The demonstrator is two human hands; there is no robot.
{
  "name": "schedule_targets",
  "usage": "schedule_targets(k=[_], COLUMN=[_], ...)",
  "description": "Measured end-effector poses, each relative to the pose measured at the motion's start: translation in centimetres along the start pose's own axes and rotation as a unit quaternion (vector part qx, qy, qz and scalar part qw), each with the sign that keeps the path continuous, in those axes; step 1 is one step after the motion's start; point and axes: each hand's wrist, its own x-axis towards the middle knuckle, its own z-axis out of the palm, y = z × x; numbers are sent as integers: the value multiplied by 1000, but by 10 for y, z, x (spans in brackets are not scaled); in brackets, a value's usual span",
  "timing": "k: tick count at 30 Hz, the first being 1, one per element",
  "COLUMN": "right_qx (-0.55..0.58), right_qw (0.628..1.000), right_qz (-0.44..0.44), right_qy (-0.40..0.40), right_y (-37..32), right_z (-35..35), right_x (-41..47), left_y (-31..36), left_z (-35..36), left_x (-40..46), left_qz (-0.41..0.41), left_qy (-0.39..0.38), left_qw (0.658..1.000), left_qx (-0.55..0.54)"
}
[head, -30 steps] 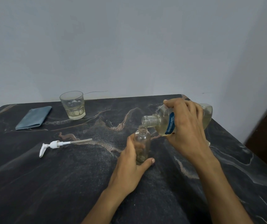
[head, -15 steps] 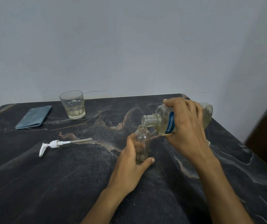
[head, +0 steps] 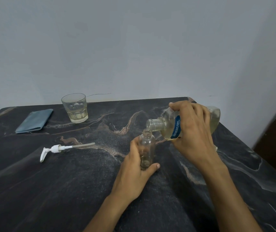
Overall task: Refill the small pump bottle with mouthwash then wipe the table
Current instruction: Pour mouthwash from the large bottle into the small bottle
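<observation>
Mouthwash bottle (head: 170, 128) tipped nearly level in my right hand (head: 192, 131), fingers wrapped around its body, open mouth just above the neck of the small pump bottle (head: 147, 148). My left hand (head: 133, 171) grips that bottle upright on the dark table (head: 50, 190). Pump head (head: 57, 149), folded cloth (head: 34, 121) and glass (head: 75, 108) lie to the left.

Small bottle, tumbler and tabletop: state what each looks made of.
Small bottle: clear, probably plastic; the hand shows through its thin, faintly hazy wall.
Tumbler: looks like glass; thick clear wall with moulded facets and a heavy base.
Tabletop: dark stone or a stone-look surface; black, speckled, with pale and brown veins and a soft sheen. Which one cannot be told.
</observation>
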Motion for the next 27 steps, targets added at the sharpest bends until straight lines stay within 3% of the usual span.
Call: schedule_targets(k=[5, 16, 27], right_qx=[-4, 2, 5], right_qw=[1000, 1000, 1000], right_qz=[-8, 0, -3], right_qy=[1, -3, -2], right_y=[-1, 0, 0], right_z=[-1, 0, 0], right_x=[1, 0, 0], left_y=[5, 14, 16], left_z=[-2, -5, -4], left_x=[-2, -3, -3], left_qz=[4, 15, 12], left_qy=[5, 96, 102], left_qw=[1000, 995, 995], left_qx=[0, 3, 0])
